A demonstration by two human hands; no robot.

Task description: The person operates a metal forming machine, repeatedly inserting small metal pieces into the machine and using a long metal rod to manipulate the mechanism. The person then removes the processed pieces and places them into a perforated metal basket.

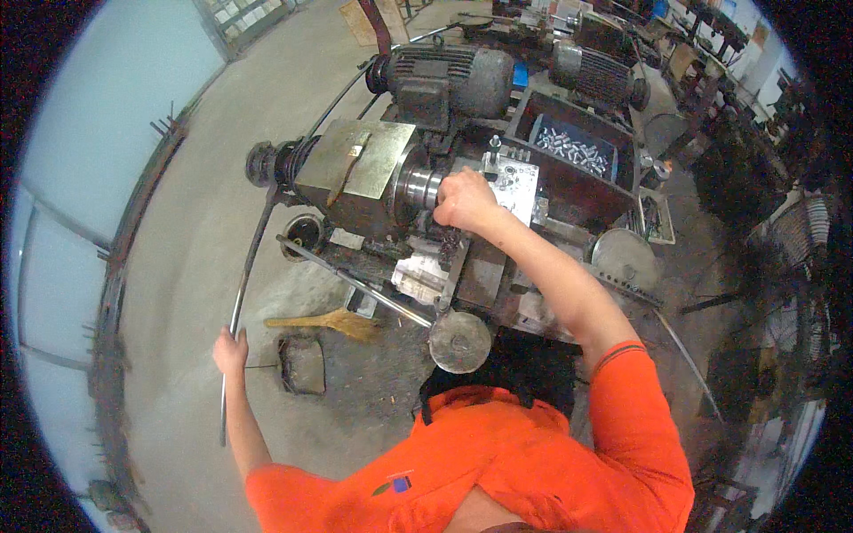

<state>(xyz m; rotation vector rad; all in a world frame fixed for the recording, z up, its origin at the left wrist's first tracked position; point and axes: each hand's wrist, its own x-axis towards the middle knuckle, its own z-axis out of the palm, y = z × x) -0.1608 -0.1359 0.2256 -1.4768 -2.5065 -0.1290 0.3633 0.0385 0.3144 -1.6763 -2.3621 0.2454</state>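
My left hand (231, 351) is wrapped round a long metal lever (246, 275), which runs up to the belt-pulley end of a small lathe. My right hand (465, 200) is closed right in front of the lathe's round steel spindle nose (418, 188). Whatever its fingers pinch is hidden behind the hand. Just right of that hand sits a shiny metal tool block (515, 182) with an upright bolt. A flat sheet-metal cover (360, 160) lies over the headstock, left of the spindle.
Behind the spindle stands a ribbed electric motor (453, 80). A bin of small metal parts (573, 149) is at the back right. Nearer me are a round handwheel (459, 342) and a slanting metal bar (355, 282). A straw broom (333, 324) and dustpan (302, 365) lie on the floor.
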